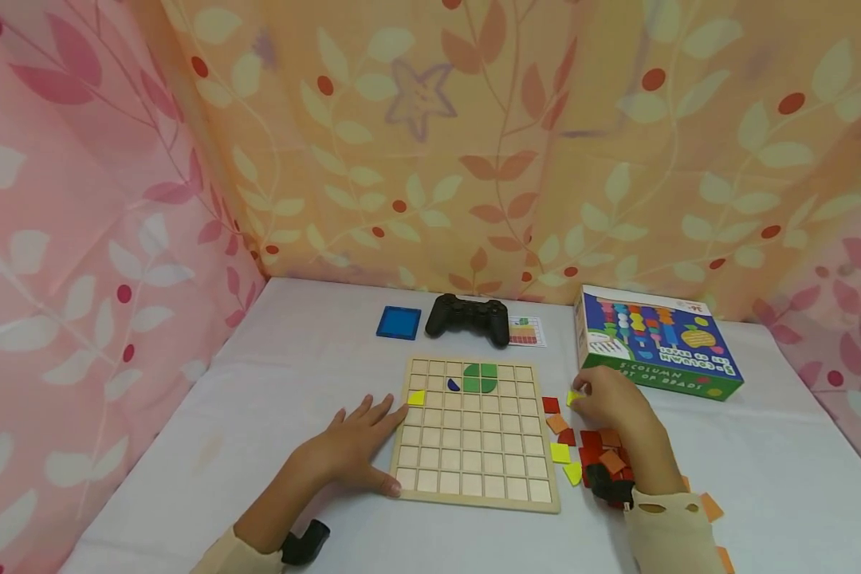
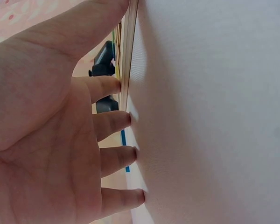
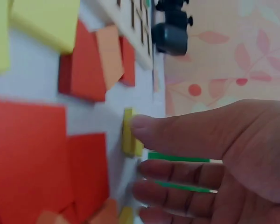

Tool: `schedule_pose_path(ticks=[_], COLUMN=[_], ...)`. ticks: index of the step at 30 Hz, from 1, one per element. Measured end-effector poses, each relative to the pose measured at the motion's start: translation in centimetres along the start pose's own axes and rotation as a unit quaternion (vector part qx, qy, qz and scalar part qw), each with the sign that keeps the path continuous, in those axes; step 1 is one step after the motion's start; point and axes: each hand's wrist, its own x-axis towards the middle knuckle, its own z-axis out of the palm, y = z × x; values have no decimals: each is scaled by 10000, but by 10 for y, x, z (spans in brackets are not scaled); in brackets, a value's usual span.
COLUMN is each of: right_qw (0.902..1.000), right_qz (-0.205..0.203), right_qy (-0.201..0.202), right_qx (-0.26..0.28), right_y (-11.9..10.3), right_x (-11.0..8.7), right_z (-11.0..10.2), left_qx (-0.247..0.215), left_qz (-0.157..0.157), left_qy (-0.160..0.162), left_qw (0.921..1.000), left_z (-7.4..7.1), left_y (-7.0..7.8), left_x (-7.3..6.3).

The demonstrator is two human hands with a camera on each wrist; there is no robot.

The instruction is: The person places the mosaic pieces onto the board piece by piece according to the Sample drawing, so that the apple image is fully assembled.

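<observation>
A wooden grid board (image 1: 473,462) lies flat on the table. In its upper cells are green quarter-round tiles (image 1: 480,379), a small dark blue piece (image 1: 454,385) and a yellow tile (image 1: 417,398) at the left edge. With fingers spread, my left hand (image 1: 347,446) rests at the board's left side, thumb and index fingertip touching its edge. Right of the board, my right hand (image 1: 620,410) pinches a small yellow tile (image 3: 128,133); the thumb lies on it in the right wrist view, while the index finger is mostly hidden.
Red tiles (image 1: 590,441) and orange tiles (image 1: 711,507) lie loose beneath and beside the right forearm. Behind the board are a blue square tray (image 1: 399,322), a black game controller (image 1: 468,316) and a printed card (image 1: 527,331). A bead-toy box (image 1: 660,343) stands back right.
</observation>
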Motion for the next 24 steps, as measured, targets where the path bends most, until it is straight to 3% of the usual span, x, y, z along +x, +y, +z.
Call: schedule_pose_path(ticks=[6, 17, 24], right_qw=[9999, 9946, 9912], right_qz=[30, 132, 109], right_qy=[-12, 56, 137], right_qx=[106, 1028, 1310], right_y=[8, 13, 16], right_x=[5, 5, 6], right_z=[3, 2, 0], left_qx=[-20, -30, -29], left_qz=[-2, 39, 45], left_qy=[25, 25, 41], left_qw=[10000, 10000, 10000], left_z=[1, 0, -2], left_y=[-2, -2, 0], left_x=[0, -1, -2])
